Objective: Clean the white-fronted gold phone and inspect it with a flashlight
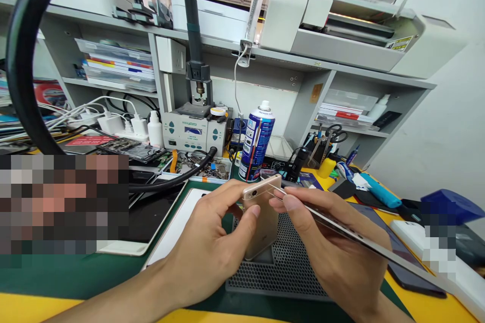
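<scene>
A gold smartphone (265, 227) stands tilted over a black perforated mat (280, 277), its back and camera facing me. My left hand (212, 242) is closed around the phone's upper left side, with the thumb on the back. My right hand (337, 247) pinches a pair of metal tweezers (397, 258), whose long shank runs back past the hand to the lower right. The tweezers' tips reach the phone's back near its top edge, right of the camera. Whether they grip anything there is too small to tell.
Behind the hands stand a blue spray can (257, 144), a parts tray (223, 169) and a soldering station (189, 131). A black hose (17, 60) loops at left. A white-backed device (178, 222) lies left of the mat. Scissors (335, 133) and a dark phone (417, 280) are at right.
</scene>
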Tool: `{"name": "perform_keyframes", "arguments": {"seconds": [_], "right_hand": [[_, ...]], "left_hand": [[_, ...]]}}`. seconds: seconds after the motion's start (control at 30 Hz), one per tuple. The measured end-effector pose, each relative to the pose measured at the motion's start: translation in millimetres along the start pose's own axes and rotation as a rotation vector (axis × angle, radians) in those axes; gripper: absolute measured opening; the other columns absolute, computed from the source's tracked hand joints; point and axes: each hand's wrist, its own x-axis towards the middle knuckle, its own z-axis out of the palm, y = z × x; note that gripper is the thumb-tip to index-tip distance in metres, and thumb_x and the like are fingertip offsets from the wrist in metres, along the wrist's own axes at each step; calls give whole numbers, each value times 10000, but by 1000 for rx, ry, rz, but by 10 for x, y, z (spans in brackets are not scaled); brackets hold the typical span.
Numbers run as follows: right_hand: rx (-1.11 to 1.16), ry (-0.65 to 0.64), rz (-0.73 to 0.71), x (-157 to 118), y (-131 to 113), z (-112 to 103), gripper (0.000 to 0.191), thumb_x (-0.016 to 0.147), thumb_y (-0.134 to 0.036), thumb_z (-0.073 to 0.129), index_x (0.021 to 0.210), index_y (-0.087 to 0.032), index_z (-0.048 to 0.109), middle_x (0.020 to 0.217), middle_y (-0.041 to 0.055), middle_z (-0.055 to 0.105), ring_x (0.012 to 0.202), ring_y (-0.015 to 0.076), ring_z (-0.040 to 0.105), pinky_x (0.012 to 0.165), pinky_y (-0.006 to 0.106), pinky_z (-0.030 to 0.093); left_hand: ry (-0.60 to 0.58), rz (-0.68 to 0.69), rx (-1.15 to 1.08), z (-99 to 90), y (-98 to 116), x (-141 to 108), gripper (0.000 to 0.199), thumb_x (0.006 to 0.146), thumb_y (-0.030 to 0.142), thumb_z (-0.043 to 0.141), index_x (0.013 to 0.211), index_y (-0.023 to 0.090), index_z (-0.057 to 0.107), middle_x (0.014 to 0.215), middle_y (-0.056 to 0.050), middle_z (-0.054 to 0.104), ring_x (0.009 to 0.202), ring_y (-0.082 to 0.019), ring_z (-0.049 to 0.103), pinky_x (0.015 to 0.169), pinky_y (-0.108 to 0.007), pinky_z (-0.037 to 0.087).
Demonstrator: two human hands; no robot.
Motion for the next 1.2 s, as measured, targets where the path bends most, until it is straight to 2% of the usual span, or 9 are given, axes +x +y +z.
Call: {"name": "perform_keyframes", "arguments": {"seconds": [0.13,0.3,0.47,0.6,0.8,1.0,1.2], "right_hand": [[-34,-13,-31,-4,-8,-9,219,845,-79,694,1006,-226,714,911,-14,783,805,137,758,793,200,605],[-128,-3,-148,-7,-1,-7,225,818,-50,707,991,-193,698,935,7,770,808,115,734,823,179,575],[-165,16,-221,13,8,12,206,798,-40,724,961,-160,687,872,8,745,757,90,697,799,163,561],[-146,-27,-198,6,8,15,213,803,-43,722,984,-149,684,896,19,743,803,99,703,795,164,569],[-67,-58,-104,-27,22,24,219,819,-60,713,1003,-172,674,938,17,727,893,120,693,831,198,570],[-24,-95,-134,-12,54,16,230,802,-18,702,978,-163,667,928,32,710,926,141,679,842,236,567],[56,-157,-149,5,57,-5,290,778,30,684,996,-159,657,953,50,698,958,167,672,844,276,577]], "left_hand": [[3,1,1,1,-11,-1,330,992,216,510,1276,346,617,1111,45,659,957,-107,598,856,-215,502],[4,-1,-16,1,-1,-4,339,996,231,507,1309,312,608,1178,17,659,1010,-119,612,873,-219,509],[1,-4,-1,-4,6,0,317,996,232,506,1287,294,616,1142,16,662,996,-119,618,860,-221,507],[7,-21,22,-6,-1,1,284,997,238,501,1244,282,635,1050,20,664,953,-123,622,823,-226,503],[18,0,16,-8,-2,12,305,994,239,505,1266,293,633,1145,22,676,952,-115,604,827,-212,500],[10,-6,19,-11,0,8,335,995,242,506,1302,315,619,1193,27,673,955,-112,599,849,-212,494],[33,1,11,-7,1,19,314,990,231,523,1273,306,636,1144,30,688,941,-96,627,806,-189,496]]}}
